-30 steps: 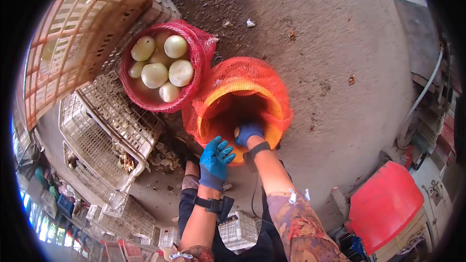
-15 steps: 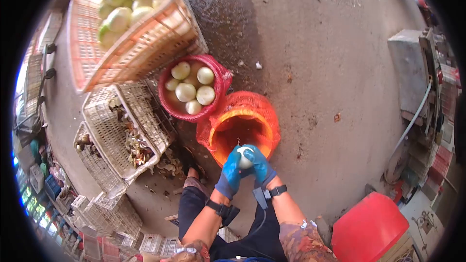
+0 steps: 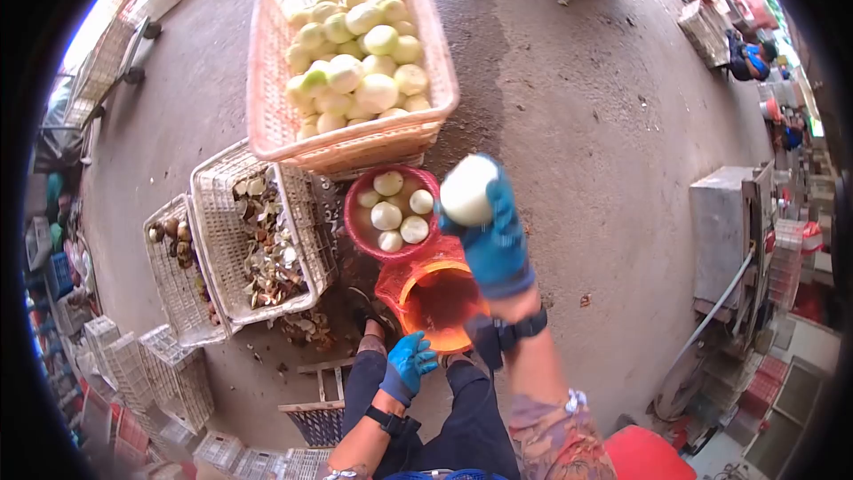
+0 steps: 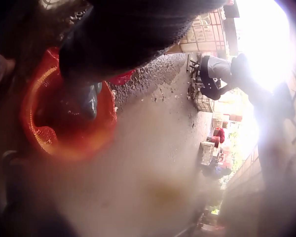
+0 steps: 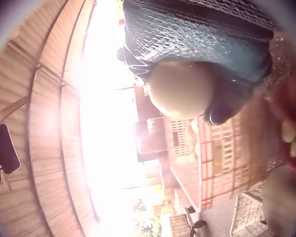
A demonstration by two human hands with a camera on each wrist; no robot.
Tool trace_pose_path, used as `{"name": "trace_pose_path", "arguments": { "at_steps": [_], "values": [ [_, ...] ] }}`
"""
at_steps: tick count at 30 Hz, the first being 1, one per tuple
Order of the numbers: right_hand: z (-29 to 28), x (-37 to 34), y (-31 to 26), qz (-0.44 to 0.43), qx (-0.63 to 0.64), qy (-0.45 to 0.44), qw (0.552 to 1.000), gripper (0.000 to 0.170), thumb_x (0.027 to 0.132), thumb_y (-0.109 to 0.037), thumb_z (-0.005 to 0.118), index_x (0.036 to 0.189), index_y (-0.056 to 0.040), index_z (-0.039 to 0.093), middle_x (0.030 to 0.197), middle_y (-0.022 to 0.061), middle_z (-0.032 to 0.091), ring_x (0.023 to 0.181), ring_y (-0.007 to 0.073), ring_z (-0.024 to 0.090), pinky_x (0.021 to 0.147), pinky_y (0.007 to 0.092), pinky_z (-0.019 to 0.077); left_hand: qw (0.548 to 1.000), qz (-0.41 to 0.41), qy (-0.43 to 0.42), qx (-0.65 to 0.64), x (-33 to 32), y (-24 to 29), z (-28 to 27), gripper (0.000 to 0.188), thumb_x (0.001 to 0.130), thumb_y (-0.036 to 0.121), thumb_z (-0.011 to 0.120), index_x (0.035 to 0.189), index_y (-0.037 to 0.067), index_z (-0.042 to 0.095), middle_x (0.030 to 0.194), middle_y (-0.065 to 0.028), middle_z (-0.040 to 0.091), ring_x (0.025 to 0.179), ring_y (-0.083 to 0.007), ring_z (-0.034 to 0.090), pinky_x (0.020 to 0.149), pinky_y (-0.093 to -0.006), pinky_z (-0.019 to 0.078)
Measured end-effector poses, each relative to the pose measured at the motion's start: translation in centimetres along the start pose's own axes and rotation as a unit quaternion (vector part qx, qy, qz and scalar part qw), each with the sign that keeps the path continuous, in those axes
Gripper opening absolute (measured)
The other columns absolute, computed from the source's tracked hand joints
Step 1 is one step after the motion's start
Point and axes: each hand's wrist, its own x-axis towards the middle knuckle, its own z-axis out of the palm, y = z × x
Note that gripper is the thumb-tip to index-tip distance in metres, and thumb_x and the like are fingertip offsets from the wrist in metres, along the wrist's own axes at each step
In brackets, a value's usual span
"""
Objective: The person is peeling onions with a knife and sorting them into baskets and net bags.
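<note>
The right hand (image 3: 494, 247) grasps a smooth-looking pale vegetable (image 3: 468, 188), which may therefore slip, while the left hand (image 3: 409, 366) has relaxed fingers.

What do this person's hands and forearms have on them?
The left hand and right hand wear blue gloves, with a darker cuff on the left. The right wrist view shows the glove's shiny, crinkled surface. Each wrist has a black strap. The right sleeve is patterned in muted reddish and purplish tones, with a white tie.
</note>
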Motion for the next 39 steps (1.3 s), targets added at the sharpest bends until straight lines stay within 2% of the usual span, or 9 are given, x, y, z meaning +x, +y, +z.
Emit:
{"name": "trace_pose_path", "arguments": {
  "at_steps": [3, 7, 14, 19, 20, 23, 25, 33, 39],
  "values": [
    [6.1, 7.1, -1.1, -0.003, -0.036, -0.123, 0.992, 0.047, 0.092, -0.043, 0.058, 0.128, -0.0130, 0.052, 0.114, 0.0090, 0.060, 0.096, 0.0249, 0.063, 0.080, 0.0397, 0.0564, 0.999, 0.012, -0.014, -0.041, -0.2, 2.5, -1.1, 0.044, 0.093, 0.036, 0.055, 0.127, 0.009, 0.050, 0.103, -0.0085, 0.061, 0.085, -0.0241, 0.063, 0.073, -0.0413, 0.0542],
    [11.3, 8.8, -0.2, -0.053, -0.103, -0.096, 0.989, 0.044, 0.098, -0.036, 0.050, 0.132, -0.0076, 0.048, 0.118, 0.0088, 0.060, 0.100, 0.0234, 0.063, 0.081, 0.0352, 0.0547, 0.995, 0.024, 0.018, -0.091, 0.6, 7.0, -2.6, 0.042, 0.093, 0.035, 0.055, 0.125, 0.008, 0.051, 0.101, -0.0092, 0.061, 0.082, -0.0245, 0.063, 0.073, -0.0415, 0.0544],
    [-1.1, 2.9, 12.6, 0.109, -0.346, 0.001, 0.932, 0.030, 0.094, -0.021, 0.059, 0.119, -0.0037, 0.060, 0.104, 0.0063, 0.066, 0.091, 0.0177, 0.065, 0.077, 0.0267, 0.0521, 0.976, 0.102, 0.006, -0.191, 0.8, 12.9, -5.1, 0.039, 0.093, 0.033, 0.054, 0.123, 0.008, 0.056, 0.105, -0.0117, 0.063, 0.087, -0.0273, 0.065, 0.075, -0.0417, 0.0548],
    [-9.7, 9.1, 25.4, -0.094, -0.656, -0.093, 0.743, 0.051, 0.084, -0.020, 0.064, 0.131, -0.0042, 0.051, 0.120, 0.0238, 0.060, 0.112, 0.0347, 0.059, 0.095, 0.0392, 0.0476, 0.966, 0.121, 0.028, -0.225, 6.3, 11.0, -7.7, 0.042, 0.094, 0.035, 0.052, 0.127, 0.009, 0.055, 0.111, -0.0131, 0.064, 0.093, -0.0284, 0.065, 0.080, -0.0429, 0.0547],
    [-10.1, 11.1, 27.3, -0.067, -0.656, -0.132, 0.740, 0.064, 0.080, -0.022, 0.066, 0.139, -0.0115, 0.043, 0.132, 0.0240, 0.052, 0.123, 0.0385, 0.050, 0.102, 0.0427, 0.0425, 0.967, 0.134, 0.002, -0.215, 7.5, 9.8, -8.2, 0.047, 0.094, 0.038, 0.051, 0.130, 0.009, 0.053, 0.117, -0.0138, 0.063, 0.100, -0.0298, 0.064, 0.085, -0.0448, 0.0538],
    [-10.0, 12.2, 32.0, -0.078, -0.845, -0.107, 0.518, 0.079, 0.078, -0.031, 0.069, 0.146, -0.0185, 0.032, 0.137, 0.0207, 0.046, 0.118, 0.0440, 0.051, 0.101, 0.0490, 0.0409, 0.960, 0.128, -0.032, -0.248, 9.2, 8.4, -7.2, 0.050, 0.093, 0.040, 0.052, 0.132, 0.008, 0.052, 0.122, -0.0141, 0.061, 0.106, -0.0312, 0.062, 0.090, -0.0467, 0.0521],
    [-11.2, 11.7, 31.6, -0.063, -0.861, -0.151, 0.481, 0.080, 0.077, -0.035, 0.071, 0.145, -0.0187, 0.033, 0.132, 0.0202, 0.048, 0.111, 0.0421, 0.054, 0.097, 0.0496, 0.0433, 0.959, 0.116, -0.028, -0.258, 9.4, 6.8, -6.3, 0.051, 0.093, 0.039, 0.052, 0.133, 0.007, 0.051, 0.123, -0.0147, 0.060, 0.107, -0.0319, 0.062, 0.091, -0.0471, 0.0514],
    [-9.4, 14.1, 31.3, 0.061, -0.906, -0.125, 0.400, 0.075, 0.073, -0.046, 0.072, 0.137, -0.0184, 0.041, 0.118, 0.0193, 0.054, 0.106, 0.0357, 0.057, 0.085, 0.0480, 0.0499, 0.958, 0.046, -0.028, -0.282, 12.2, 4.1, -3.3, 0.052, 0.093, 0.040, 0.053, 0.133, 0.008, 0.050, 0.124, -0.0158, 0.059, 0.110, -0.0327, 0.060, 0.091, -0.0480, 0.0511],
    [-8.7, 13.2, 29.1, 0.055, -0.850, -0.130, 0.508, 0.069, 0.069, -0.042, 0.077, 0.125, -0.0139, 0.048, 0.111, 0.0174, 0.060, 0.097, 0.0382, 0.062, 0.080, 0.0480, 0.0523, 0.947, 0.157, 0.058, -0.274, 16.2, 10.4, -2.6, 0.042, 0.096, 0.032, 0.050, 0.132, 0.010, 0.051, 0.119, -0.0115, 0.062, 0.105, -0.0299, 0.062, 0.087, -0.0468, 0.0522]
  ]
}}
